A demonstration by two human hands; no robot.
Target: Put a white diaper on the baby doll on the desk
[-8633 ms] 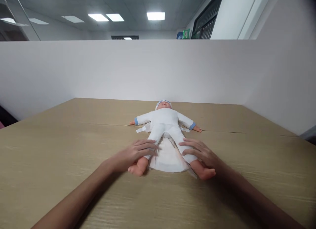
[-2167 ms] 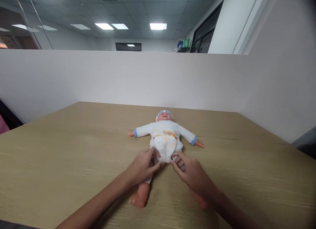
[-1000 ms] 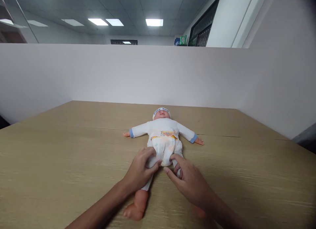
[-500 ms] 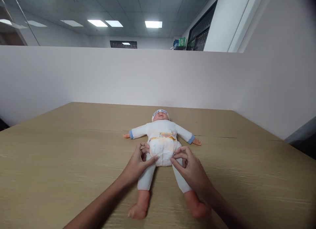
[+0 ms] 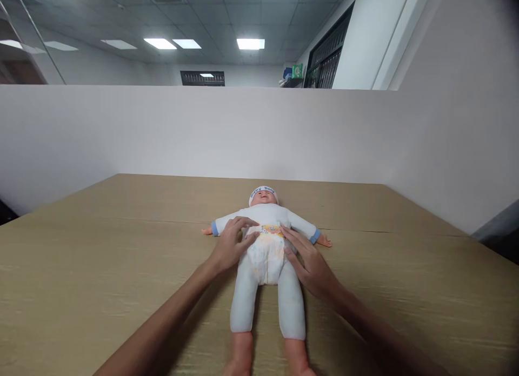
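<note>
A baby doll (image 5: 265, 214) in a white suit with blue cuffs and a printed headband lies on its back, arms spread, feet toward me. Around its hips is a white diaper (image 5: 266, 260) with an orange printed waistband. My left hand (image 5: 233, 241) rests at the waistband's left end, thumb and fingers apart. On the right side of the diaper lies my right hand (image 5: 306, 257), its fingers stretched out near the waistband. Both hands touch the diaper and grip nothing that I can see.
The doll lies on a wide wood-coloured table (image 5: 121, 295). A low white partition (image 5: 203, 133) stands behind the table's far edge, and a wall (image 5: 458, 122) rises on the right. Beyond the partition a green package (image 5: 297, 71) sits near a dark-framed window.
Both hands have moved up from the diaper's leg openings to its waistband, and the fingers have straightened. The doll's legs now lie closer together and straighter.
</note>
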